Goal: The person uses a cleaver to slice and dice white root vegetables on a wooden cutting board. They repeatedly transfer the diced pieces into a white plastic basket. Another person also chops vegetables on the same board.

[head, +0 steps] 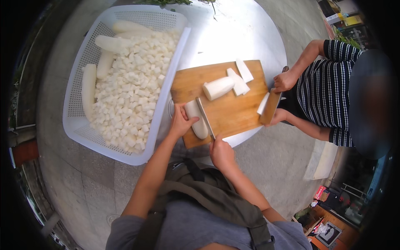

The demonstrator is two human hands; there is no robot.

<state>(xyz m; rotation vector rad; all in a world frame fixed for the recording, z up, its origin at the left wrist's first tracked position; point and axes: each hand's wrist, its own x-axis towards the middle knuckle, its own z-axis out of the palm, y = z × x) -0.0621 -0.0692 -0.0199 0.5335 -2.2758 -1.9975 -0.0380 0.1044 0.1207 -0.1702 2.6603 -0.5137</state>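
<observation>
My left hand (182, 122) grips a peeled white radish piece (197, 120) near the left edge of a wooden cutting board (231, 109). My right hand (222, 153) is closed on the handle of a kitchen knife (204, 117); its blade lies along the radish's right side, and whether it has entered the flesh cannot be told. A thicker radish piece (218, 88) rests farther up the board, beside flat radish slices (238, 82). Left of the board, a white plastic basket (152, 125) holds many radish cubes (134, 93) and several whole peeled radishes (89, 90).
At the board's right edge, a co-worker in a striped shirt (322, 93) holds a cleaver (271, 106) beside another radish slice (263, 103). Board and basket stand on a round metal table (231, 34). Green leaves (162, 2) lie at its far edge.
</observation>
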